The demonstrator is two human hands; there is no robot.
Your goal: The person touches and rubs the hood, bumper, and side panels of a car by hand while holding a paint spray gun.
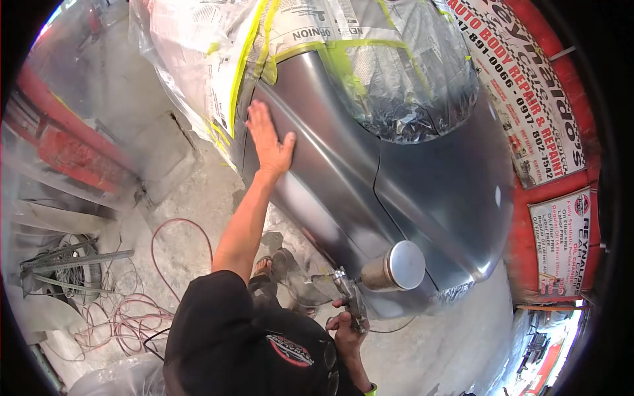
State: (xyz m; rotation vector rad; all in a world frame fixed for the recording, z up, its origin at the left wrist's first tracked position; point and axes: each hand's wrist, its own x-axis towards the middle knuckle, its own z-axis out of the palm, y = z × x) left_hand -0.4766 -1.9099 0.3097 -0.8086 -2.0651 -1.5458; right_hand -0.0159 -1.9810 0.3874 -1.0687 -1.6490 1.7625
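My left hand [269,142] lies palm down on the grey car fender [310,138], its fingers stretched out and thumb apart. Just above it, the panel's edge meets newspaper masking [310,30] held by yellow-green tape [244,72]. Low in the view, my right hand [348,333] is closed around the handle of a metal spray gun [350,297]. The gun's round silver cup [404,265] is in front of the car's front corner. Beside the fender, a grey hood [436,191] curves away, and a dark seam separates the two panels.
Plastic sheeting [422,79] covers the windscreen area. A red hose [132,320] lies coiled on the concrete floor [191,191] at left, near a wheel with metal bars [72,264]. Signs [522,86] hang on a red wall at right. A sandalled foot [264,265] shows below the fender.
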